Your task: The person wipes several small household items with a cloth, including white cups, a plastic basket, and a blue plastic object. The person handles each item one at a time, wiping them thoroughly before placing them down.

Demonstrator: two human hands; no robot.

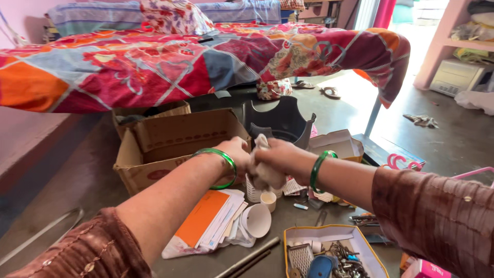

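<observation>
Left hand (237,154) and right hand (275,157) meet, both clamped on a crumpled white cloth (267,175), held above the small white cup (268,200) below them on the floor.

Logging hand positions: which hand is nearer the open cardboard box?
Left. The left hand overlaps the cardboard box's right front corner; the right hand is farther right, both gripping a white cloth.

Ahead of me an open cardboard box (175,146) sits on the floor beside a dark grey plastic stool (280,121), under a bed with a bright patchwork bedspread (154,64). Nearer lie a stack of papers (211,221), a white cup (256,220) on its side, and a yellow-rimmed tray (360,247) of metal bits.
</observation>
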